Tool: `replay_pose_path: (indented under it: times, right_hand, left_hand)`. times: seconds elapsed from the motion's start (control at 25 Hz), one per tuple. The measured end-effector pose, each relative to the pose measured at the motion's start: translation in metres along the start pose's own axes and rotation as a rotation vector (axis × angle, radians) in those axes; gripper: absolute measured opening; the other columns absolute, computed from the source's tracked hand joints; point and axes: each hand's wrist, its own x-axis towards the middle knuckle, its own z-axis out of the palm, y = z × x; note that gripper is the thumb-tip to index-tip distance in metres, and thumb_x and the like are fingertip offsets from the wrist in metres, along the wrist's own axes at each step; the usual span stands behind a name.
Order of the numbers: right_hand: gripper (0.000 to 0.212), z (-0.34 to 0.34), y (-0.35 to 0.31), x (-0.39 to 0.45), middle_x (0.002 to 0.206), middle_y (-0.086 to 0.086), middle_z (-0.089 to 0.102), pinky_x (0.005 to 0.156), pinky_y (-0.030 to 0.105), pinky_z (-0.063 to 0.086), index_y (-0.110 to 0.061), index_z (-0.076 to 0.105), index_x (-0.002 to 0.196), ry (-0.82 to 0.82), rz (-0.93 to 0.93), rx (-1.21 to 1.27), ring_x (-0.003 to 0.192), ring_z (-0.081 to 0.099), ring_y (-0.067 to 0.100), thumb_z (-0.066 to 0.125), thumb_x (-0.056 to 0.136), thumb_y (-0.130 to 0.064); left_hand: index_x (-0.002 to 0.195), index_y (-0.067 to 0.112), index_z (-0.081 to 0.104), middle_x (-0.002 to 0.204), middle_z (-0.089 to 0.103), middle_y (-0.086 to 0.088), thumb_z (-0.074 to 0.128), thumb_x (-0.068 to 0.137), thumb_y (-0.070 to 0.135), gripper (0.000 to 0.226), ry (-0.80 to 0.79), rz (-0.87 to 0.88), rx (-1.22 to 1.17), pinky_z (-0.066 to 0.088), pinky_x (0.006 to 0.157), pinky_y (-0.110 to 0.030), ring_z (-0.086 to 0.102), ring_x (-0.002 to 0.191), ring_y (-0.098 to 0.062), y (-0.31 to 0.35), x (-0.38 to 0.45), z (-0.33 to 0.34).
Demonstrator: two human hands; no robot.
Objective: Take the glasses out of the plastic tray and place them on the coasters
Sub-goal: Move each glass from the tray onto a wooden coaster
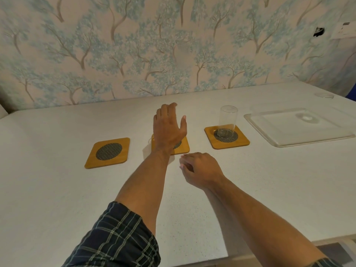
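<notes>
Three square wooden coasters with dark mesh centres lie in a row on the white table. The left coaster (107, 153) is bare. My left hand (169, 128) hovers over the middle coaster (184, 146) with fingers stretched and thumb apart, hiding most of it; a faint clear curve shows at the hand's left edge, and I cannot tell what it is. A clear glass (228, 120) stands upright on the right coaster (243, 141). The clear plastic tray (279, 139) at the right holds no glass. My right hand (200, 170) rests low near the middle coaster, fingers loosely curled, holding nothing.
The table (57, 189) backs onto a wall with tree-patterned wallpaper. A small clear round dish (324, 95) sits behind the tray near the far right corner. The table's front edge runs along the lower right.
</notes>
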Motion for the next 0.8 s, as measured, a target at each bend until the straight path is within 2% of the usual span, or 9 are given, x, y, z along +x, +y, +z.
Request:
replay_pose_path:
  times: [0.04,0.12,0.28,0.4,0.48,0.6,0.68,0.8]
  right_hand:
    - [0.023,-0.005,0.003,-0.002,0.088,-0.017,0.071,0.071,0.03,0.054,-0.03,0.069,0.091,0.019,0.034,-0.028,0.074,0.061,0.008,0.051,0.094,-0.044]
    - [0.023,-0.015,0.012,-0.005,0.086,-0.014,0.072,0.071,0.03,0.053,-0.028,0.071,0.09,0.066,0.127,-0.074,0.073,0.062,0.01,0.054,0.093,-0.042]
    - [0.026,-0.044,0.044,-0.018,0.1,-0.004,0.075,0.077,0.034,0.055,-0.02,0.076,0.103,0.22,0.336,-0.108,0.087,0.069,0.018,0.064,0.086,-0.036]
    - [0.023,-0.071,0.081,-0.031,0.103,0.004,0.075,0.081,0.039,0.051,-0.017,0.075,0.107,0.238,0.43,-0.136,0.091,0.068,0.027,0.072,0.086,-0.027]
    - [0.024,-0.086,0.104,-0.039,0.106,0.004,0.074,0.084,0.04,0.049,-0.017,0.073,0.111,0.218,0.512,-0.167,0.094,0.065,0.027,0.07,0.089,-0.027]
    - [0.026,-0.102,0.135,-0.059,0.111,-0.001,0.071,0.088,0.036,0.05,-0.019,0.071,0.113,0.273,0.66,-0.25,0.101,0.064,0.021,0.067,0.089,-0.031]
    - [0.03,-0.111,0.154,-0.074,0.11,-0.006,0.069,0.087,0.033,0.052,-0.022,0.068,0.111,0.327,0.752,-0.338,0.1,0.063,0.016,0.069,0.085,-0.036]
    - [0.041,-0.127,0.186,-0.093,0.119,-0.001,0.067,0.092,0.034,0.049,-0.016,0.065,0.117,0.336,0.796,-0.382,0.109,0.061,0.02,0.07,0.083,-0.039]
  left_hand:
    - [0.127,0.011,0.059,0.115,0.063,-0.01,0.06,0.09,0.038,0.046,0.0,0.046,-0.019,0.052,0.084,-0.04,0.06,0.102,-0.027,0.009,0.002,0.002]
    - [0.122,0.011,0.061,0.11,0.064,-0.009,0.06,0.091,0.036,0.04,-0.026,0.101,-0.074,0.051,0.08,-0.038,0.061,0.097,-0.026,0.029,0.004,0.009]
    - [0.12,0.012,0.062,0.107,0.066,-0.007,0.059,0.093,0.034,0.035,-0.156,0.137,-0.22,0.052,0.078,-0.041,0.064,0.094,-0.027,0.079,0.004,0.03]
    - [0.118,0.015,0.063,0.107,0.068,-0.003,0.058,0.094,0.036,0.032,-0.216,0.137,-0.328,0.052,0.079,-0.039,0.066,0.094,-0.025,0.12,0.003,0.047]
    - [0.117,0.017,0.064,0.107,0.069,-0.001,0.058,0.095,0.037,0.03,-0.243,0.153,-0.361,0.054,0.079,-0.039,0.067,0.092,-0.024,0.144,0.003,0.057]
    - [0.118,0.017,0.064,0.108,0.069,-0.001,0.057,0.095,0.04,0.032,-0.275,0.188,-0.421,0.055,0.076,-0.038,0.067,0.092,-0.023,0.184,0.004,0.074]
    - [0.124,0.017,0.062,0.115,0.068,-0.002,0.057,0.096,0.043,0.038,-0.322,0.203,-0.462,0.054,0.08,-0.037,0.066,0.1,-0.023,0.21,0.005,0.087]
    - [0.14,0.014,0.053,0.135,0.061,-0.008,0.056,0.096,0.049,0.056,-0.454,0.195,-0.471,0.049,0.101,-0.046,0.058,0.122,-0.029,0.247,0.012,0.107]
